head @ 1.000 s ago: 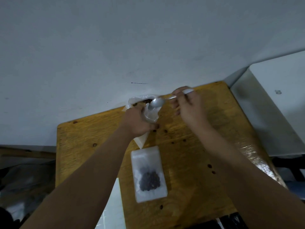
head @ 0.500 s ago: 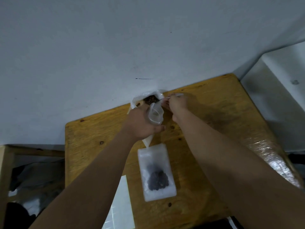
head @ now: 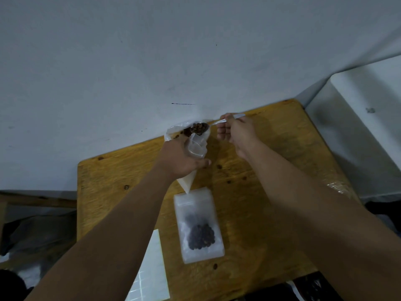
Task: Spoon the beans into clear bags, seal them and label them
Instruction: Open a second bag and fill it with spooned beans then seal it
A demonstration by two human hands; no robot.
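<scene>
My left hand (head: 181, 158) grips a small clear bag (head: 196, 147) with its mouth open upward, above the wooden table (head: 271, 161). My right hand (head: 237, 131) pinches the handle of a metal spoon (head: 200, 127) whose bowl is heaped with brown beans, just above the clear bag's mouth. Behind the spoon, against the wall, stands a larger plastic bag of beans (head: 175, 132). A filled clear bag (head: 198, 224) with dark beans lies flat on the table near me.
A white sheet of labels (head: 149, 272) lies at the table's near edge, left of the filled bag. A few loose beans (head: 220, 166) dot the tabletop. A grey wall rises behind the table; a white box-like unit (head: 358, 131) stands at the right.
The spoon went into the large bag of beans and has come out heaped with beans, now over the small bag's mouth. My left hand keeps holding the small bag.
</scene>
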